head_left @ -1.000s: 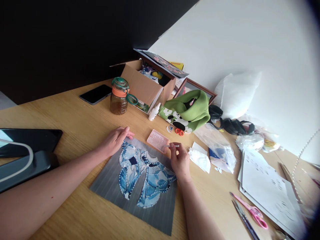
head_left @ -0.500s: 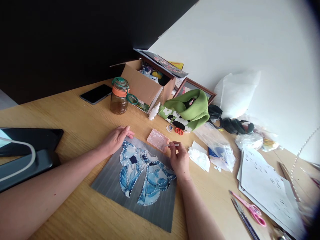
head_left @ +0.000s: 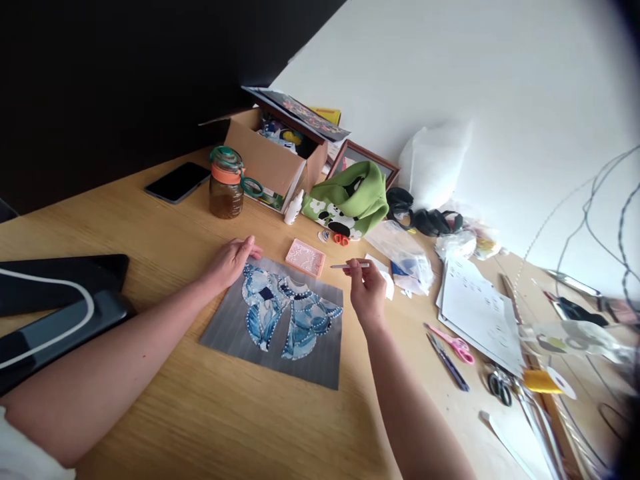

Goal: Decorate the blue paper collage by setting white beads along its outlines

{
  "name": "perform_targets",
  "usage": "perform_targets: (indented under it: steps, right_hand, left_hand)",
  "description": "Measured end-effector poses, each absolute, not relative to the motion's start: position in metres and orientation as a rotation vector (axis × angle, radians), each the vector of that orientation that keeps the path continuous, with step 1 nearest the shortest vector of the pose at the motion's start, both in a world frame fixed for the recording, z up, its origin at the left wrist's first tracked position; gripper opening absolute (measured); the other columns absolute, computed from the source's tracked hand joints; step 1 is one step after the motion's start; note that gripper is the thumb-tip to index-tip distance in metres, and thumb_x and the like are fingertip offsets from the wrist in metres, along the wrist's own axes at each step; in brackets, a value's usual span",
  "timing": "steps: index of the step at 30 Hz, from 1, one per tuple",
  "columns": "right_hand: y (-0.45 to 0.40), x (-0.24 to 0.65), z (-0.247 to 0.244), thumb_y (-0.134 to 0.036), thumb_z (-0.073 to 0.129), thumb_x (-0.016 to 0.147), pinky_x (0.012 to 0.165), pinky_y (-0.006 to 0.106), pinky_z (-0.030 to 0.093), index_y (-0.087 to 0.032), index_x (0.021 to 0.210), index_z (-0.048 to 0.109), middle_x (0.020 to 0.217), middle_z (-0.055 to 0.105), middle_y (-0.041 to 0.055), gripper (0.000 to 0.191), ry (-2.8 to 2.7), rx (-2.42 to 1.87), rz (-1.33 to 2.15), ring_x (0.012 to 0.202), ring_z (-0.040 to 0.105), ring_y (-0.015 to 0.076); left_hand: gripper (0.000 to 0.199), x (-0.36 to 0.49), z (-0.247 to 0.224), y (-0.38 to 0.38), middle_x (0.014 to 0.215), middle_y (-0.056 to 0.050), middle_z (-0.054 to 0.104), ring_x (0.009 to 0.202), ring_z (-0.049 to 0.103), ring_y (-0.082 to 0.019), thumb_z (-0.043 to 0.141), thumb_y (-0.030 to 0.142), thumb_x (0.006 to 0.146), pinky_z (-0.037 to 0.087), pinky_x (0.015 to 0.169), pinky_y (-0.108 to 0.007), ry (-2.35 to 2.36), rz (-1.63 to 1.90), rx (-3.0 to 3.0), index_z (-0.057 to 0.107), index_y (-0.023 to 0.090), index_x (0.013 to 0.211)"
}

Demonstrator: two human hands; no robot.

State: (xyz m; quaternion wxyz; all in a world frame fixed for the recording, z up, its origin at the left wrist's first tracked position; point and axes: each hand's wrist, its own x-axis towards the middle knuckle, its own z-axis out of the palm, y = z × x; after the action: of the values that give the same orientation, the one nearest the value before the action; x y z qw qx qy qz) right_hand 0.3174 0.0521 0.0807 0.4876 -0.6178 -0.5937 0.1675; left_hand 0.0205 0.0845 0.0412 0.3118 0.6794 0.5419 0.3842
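A grey sheet [head_left: 315,370] with a blue butterfly-wing picture [head_left: 265,310] edged in small white dots lies on the wooden table. At its upper left corner rests my left hand [head_left: 234,260], fingers pressed together; whether anything is between them is hidden. My right hand [head_left: 367,290] pinches a thin white pen-like stick [head_left: 343,267] just off the sheet's upper right corner, its tip pointing left. Behind the sheet sits a shallow pink tray [head_left: 305,258] holding tiny pale beads, apart from both hands.
Beyond the tray stand a small white bottle [head_left: 294,207], a jar [head_left: 226,193], a cardboard box [head_left: 265,157] and a green fabric item [head_left: 350,200]. Pink scissors [head_left: 457,345], a purple-handled cutter [head_left: 450,363] and papers [head_left: 475,300] lie right. Dark devices [head_left: 60,293] are left.
My right hand has moved away from the pink tray and the sheet, taking the stick with it. The view has shifted, showing more of the table's right side.
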Motion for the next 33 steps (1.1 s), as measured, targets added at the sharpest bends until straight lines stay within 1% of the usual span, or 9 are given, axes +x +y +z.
perform_targets:
  steps: [4,9,13,17,20,24,26,29,33]
  right_hand:
    - [0.018,0.327,0.084,-0.058,0.053,0.091,0.07,0.033,0.053,-0.019,0.085,0.064,0.074,0.072,0.0054,0.041,-1.38,-1.561,0.368,0.075,0.071,0.0211]
    - [-0.019,0.331,0.058,-0.06,0.052,0.091,0.068,0.033,0.053,-0.018,0.084,0.064,0.073,0.073,0.0067,0.044,-1.261,-1.635,0.381,0.074,0.072,0.0227]
    - [-0.025,0.327,0.042,-0.06,0.052,0.091,0.069,0.033,0.053,-0.019,0.083,0.063,0.074,0.073,0.007,0.044,-1.199,-1.631,0.41,0.075,0.073,0.023]
    - [-0.019,0.321,0.042,-0.056,0.05,0.094,0.069,0.031,0.052,-0.019,0.087,0.063,0.078,0.074,0.0067,0.04,-1.275,-1.633,0.428,0.079,0.072,0.022]
    - [-0.017,0.317,0.043,-0.054,0.049,0.094,0.066,0.029,0.05,-0.019,0.087,0.063,0.078,0.073,0.0058,0.038,-1.354,-1.647,0.414,0.076,0.07,0.0199]
    - [-0.016,0.314,0.041,-0.052,0.048,0.095,0.058,0.026,0.046,-0.019,0.087,0.063,0.078,0.073,0.0048,0.037,-1.435,-1.673,0.375,0.066,0.065,0.0167]
    - [-0.016,0.314,0.039,-0.051,0.048,0.095,0.056,0.025,0.045,-0.019,0.088,0.063,0.079,0.073,0.0048,0.037,-1.446,-1.678,0.369,0.065,0.063,0.0163]
    - [-0.015,0.312,0.038,-0.051,0.047,0.095,0.058,0.026,0.046,-0.019,0.088,0.063,0.08,0.073,0.0057,0.036,-1.453,-1.671,0.371,0.069,0.065,0.0173]
    - [-0.013,0.311,0.039,-0.051,0.047,0.095,0.067,0.029,0.05,-0.02,0.087,0.063,0.081,0.073,0.0059,0.036,-1.477,-1.659,0.352,0.074,0.067,0.0185]
  left_hand:
    - [0.072,0.021,0.042,0.084,0.089,-0.01,0.073,0.095,0.067,-0.027,0.017,0.063,0.096,0.048,0.095,-0.041,1.422,1.025,1.789,0.071,0.016,0.09]
    - [0.072,0.02,0.041,0.084,0.089,-0.009,0.074,0.095,0.067,-0.026,0.016,0.064,0.096,0.049,0.095,-0.04,1.42,1.028,1.795,0.071,0.018,0.087]
    - [0.075,0.021,0.038,0.086,0.089,-0.009,0.074,0.098,0.066,-0.026,0.013,0.067,0.095,0.048,0.096,-0.039,1.432,1.03,1.811,0.07,0.019,0.085]
    - [0.076,0.021,0.036,0.088,0.09,-0.01,0.074,0.098,0.066,-0.026,0.013,0.068,0.095,0.048,0.095,-0.04,1.444,1.033,1.816,0.07,0.019,0.085]
    - [0.075,0.021,0.036,0.088,0.09,-0.009,0.074,0.098,0.066,-0.026,0.013,0.067,0.095,0.048,0.095,-0.04,1.438,1.03,1.824,0.07,0.019,0.085]
    - [0.075,0.021,0.036,0.088,0.09,-0.008,0.074,0.098,0.066,-0.026,0.013,0.066,0.096,0.048,0.095,-0.039,1.438,1.028,1.822,0.07,0.02,0.084]
    - [0.075,0.021,0.035,0.088,0.09,-0.008,0.074,0.098,0.066,-0.026,0.014,0.067,0.095,0.048,0.095,-0.038,1.442,1.028,1.817,0.07,0.02,0.084]
    - [0.074,0.021,0.035,0.088,0.089,-0.008,0.074,0.097,0.067,-0.026,0.014,0.067,0.095,0.048,0.095,-0.038,1.444,1.035,1.805,0.07,0.02,0.085]
    - [0.074,0.021,0.036,0.087,0.09,-0.008,0.074,0.097,0.067,-0.026,0.014,0.067,0.095,0.048,0.096,-0.038,1.44,1.041,1.798,0.07,0.02,0.083]
